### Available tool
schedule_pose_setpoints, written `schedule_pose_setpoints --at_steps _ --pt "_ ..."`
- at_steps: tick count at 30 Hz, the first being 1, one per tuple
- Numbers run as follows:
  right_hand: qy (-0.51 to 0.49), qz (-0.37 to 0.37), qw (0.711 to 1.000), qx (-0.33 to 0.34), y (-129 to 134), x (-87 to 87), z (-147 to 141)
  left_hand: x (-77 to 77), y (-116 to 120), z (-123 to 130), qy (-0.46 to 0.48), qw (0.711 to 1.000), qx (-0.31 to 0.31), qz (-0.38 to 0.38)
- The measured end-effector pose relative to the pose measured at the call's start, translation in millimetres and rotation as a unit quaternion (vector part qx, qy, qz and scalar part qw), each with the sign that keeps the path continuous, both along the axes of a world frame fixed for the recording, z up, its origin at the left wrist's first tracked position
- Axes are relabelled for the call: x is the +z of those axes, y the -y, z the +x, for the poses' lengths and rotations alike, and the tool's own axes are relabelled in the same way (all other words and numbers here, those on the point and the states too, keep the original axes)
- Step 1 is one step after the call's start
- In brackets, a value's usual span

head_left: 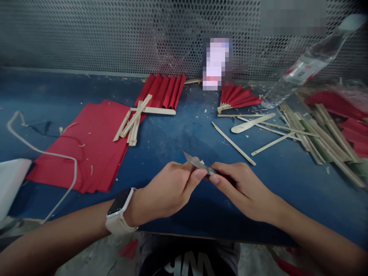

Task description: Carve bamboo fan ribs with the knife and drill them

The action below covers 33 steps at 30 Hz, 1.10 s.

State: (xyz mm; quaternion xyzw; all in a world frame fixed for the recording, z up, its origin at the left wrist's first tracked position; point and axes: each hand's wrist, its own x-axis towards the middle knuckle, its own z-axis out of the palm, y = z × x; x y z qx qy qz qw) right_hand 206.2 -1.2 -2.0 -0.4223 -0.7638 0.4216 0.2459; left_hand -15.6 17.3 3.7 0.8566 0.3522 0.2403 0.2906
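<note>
Near the front edge of the blue table, my right hand (245, 188) is closed around the dark handle of a knife (194, 161). Its pointed blade reaches left across the fingers of my left hand (171, 186). That hand is curled shut, its thumb lying along the blade. A tiny pale bit shows beside the blade, but whatever the left fingers grip is hidden. Beyond my hands lie a thin bamboo strip (234, 144) and a flat, round-ended wooden stick (253, 123). A small red folded-paper fan (240, 96) with gathered sticks rests farther back.
Red paper sheets (83, 149) spread at left, with bamboo pieces (135, 122) and pleated red paper (162, 91) beside them. A white cord (54, 154) crosses the sheets. A clear bottle (310, 63), bamboo strips (322, 134) and a phone (216, 63) stand or lie toward the back mesh panel.
</note>
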Motion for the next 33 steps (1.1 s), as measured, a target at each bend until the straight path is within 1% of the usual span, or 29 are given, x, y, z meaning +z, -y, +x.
schedule_pose_setpoints --at_steps 7,11,17,20,22,24,29,33 --pt "0.009 -0.002 0.999 -0.033 0.9 3.0 -0.1 0.3 -0.8 2.1 0.032 0.997 0.042 -0.048" --pt "0.007 -0.015 0.999 -0.036 -0.6 2.9 -0.8 -1.6 -1.5 3.3 0.048 0.995 0.056 -0.071" --pt "-0.022 -0.047 0.999 -0.018 -0.6 2.5 0.7 -0.4 -0.4 2.8 0.098 0.987 0.052 -0.118" --pt "-0.030 -0.045 0.998 -0.012 -0.5 2.6 2.2 4.2 0.5 1.7 0.117 0.980 0.044 -0.153" --pt "-0.027 -0.038 0.999 -0.012 -0.6 2.3 2.9 6.4 0.7 0.8 0.114 0.978 0.043 -0.167" --pt "-0.019 -0.031 0.999 -0.013 -0.5 1.8 3.3 6.8 0.4 0.3 0.099 0.981 0.047 -0.161" --pt "-0.001 -0.015 1.000 -0.019 -0.3 0.9 3.3 3.2 -1.4 0.2 0.079 0.990 0.042 -0.107" --pt "0.009 -0.015 1.000 -0.016 0.2 0.7 2.8 3.7 -1.5 -0.3 0.062 0.997 0.010 -0.047"
